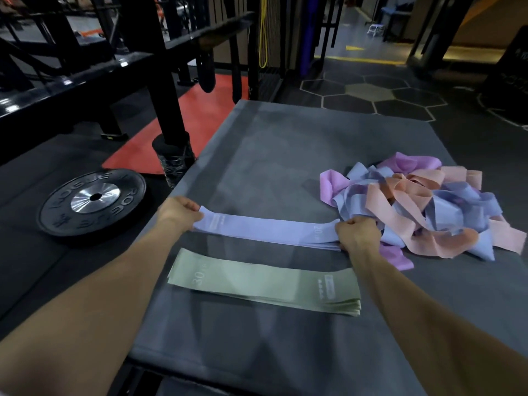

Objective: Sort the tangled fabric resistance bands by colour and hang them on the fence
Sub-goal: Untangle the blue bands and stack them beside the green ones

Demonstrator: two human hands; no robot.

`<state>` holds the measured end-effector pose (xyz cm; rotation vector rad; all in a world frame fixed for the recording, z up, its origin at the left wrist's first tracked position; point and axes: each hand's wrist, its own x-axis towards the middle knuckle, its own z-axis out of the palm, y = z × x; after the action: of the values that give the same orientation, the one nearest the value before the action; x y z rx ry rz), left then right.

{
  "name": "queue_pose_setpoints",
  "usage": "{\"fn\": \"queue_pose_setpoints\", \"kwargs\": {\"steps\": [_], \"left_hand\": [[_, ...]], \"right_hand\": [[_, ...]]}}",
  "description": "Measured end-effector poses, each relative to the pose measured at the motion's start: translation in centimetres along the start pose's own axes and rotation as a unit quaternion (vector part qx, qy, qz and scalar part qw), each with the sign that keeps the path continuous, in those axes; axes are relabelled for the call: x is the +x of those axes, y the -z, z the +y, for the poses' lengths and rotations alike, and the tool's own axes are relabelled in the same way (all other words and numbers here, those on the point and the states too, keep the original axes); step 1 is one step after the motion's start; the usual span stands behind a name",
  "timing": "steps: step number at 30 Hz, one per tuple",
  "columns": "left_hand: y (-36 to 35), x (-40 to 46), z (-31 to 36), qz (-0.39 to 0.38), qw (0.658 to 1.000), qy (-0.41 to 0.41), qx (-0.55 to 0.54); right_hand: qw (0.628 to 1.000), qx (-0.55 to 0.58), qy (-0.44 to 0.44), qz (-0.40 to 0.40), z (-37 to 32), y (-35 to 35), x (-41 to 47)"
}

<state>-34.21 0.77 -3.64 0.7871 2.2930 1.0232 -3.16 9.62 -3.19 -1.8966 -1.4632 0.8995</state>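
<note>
Now the left hand (180, 211) and right hand (357, 234) each pinch an end of the lilac bands (265, 231), pulling them flat on the grey mat (285, 144). That likely keeps this pile neat, just behind the green stack (265, 282). The tangled heap (423, 207) touches the right hand, not yet sorted.

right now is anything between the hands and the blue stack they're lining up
No. The left hand and right hand already grip opposite ends of the lavender-blue stack, which lies beside the green stack without touching it.
</note>
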Motion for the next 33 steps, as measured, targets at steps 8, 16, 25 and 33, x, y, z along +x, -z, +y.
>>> {"fn": "queue_pose_setpoints", "kwargs": {"steps": [8, 16, 25, 33], "left_hand": [[-0.1, -0.1, 0.0, 0.030, 0.999, -0.019, 0.032], [0.0, -0.1, -0.2, 0.029, 0.998, -0.016, 0.060], [-0.2, 0.0, 0.0, 0.010, 0.992, -0.026, 0.124], [0.1, 0.0, 0.9, -0.025, 0.979, -0.010, 0.202]], "right_hand": [[0.999, 0.037, 0.003, -0.016, 0.9, -0.1, 0.0], [1.000, -0.012, 0.011, 0.019, 1.1, -0.6, 0.2], [1.000, 0.013, -0.019, 0.019, 1.5, -0.5, 0.0], [0.998, 0.028, -0.057, -0.020, 0.9, -0.1, -0.2]]}}
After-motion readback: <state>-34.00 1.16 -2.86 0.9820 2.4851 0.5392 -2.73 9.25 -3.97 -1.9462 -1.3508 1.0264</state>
